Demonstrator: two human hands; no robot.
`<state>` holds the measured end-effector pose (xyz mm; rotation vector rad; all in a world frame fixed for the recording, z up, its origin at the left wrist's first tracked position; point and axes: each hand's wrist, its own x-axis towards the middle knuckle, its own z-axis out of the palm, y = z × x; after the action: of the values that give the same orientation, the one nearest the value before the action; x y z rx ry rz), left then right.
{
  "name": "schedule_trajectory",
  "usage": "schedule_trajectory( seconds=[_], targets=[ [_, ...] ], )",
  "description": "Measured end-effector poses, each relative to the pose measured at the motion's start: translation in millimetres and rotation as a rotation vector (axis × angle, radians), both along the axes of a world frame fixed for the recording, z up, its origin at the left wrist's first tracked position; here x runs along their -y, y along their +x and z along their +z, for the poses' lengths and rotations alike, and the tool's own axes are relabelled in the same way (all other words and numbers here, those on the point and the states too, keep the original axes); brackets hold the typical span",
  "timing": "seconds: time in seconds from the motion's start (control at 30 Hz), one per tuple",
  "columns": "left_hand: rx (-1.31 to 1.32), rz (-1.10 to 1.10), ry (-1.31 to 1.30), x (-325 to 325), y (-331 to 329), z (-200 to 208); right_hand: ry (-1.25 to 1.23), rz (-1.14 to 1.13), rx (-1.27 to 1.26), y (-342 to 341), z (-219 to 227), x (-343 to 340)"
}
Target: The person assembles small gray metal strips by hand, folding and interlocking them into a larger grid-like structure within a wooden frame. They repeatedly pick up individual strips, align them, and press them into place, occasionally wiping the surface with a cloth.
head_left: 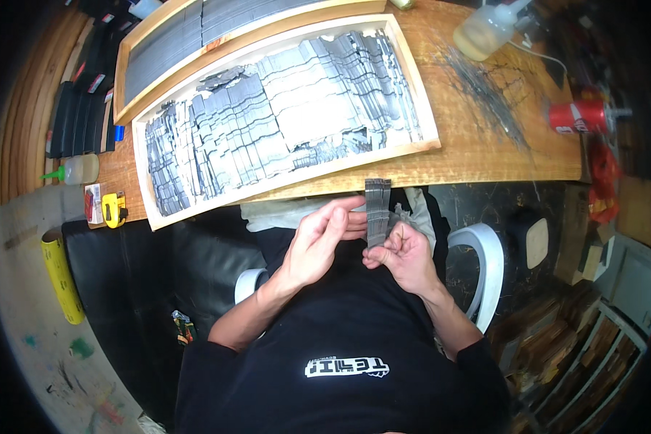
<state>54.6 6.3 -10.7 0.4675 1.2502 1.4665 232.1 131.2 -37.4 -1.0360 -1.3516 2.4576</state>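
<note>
My right hand [403, 254] grips the lower end of a stack of thin grey strips [377, 210], held upright just below the table's front edge. My left hand [324, 235] lies flat against the stack's left side, fingers stretched toward it. Above them a shallow wooden tray [419, 94] on the wooden table [484, 148] is filled with several rows of the same grey strips. A second wooden tray [134, 43] behind it holds darker, neatly packed strips.
A clear squeeze bottle [484, 30] and a red can [579, 116] sit at the table's right end, with a scatter of thin wires [495, 90] between them. A yellow tape measure [113, 209] lies at the left. White chair arms [493, 260] flank me.
</note>
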Motion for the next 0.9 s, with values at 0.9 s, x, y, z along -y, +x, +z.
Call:
schedule_trajectory(
  seconds=[0.9],
  targets=[
    [0.378, -0.135, -0.239, -22.4, -21.4, 8.8, -0.139, 0.011, 0.043, 10.9, 50.2, 27.5]
  ],
)
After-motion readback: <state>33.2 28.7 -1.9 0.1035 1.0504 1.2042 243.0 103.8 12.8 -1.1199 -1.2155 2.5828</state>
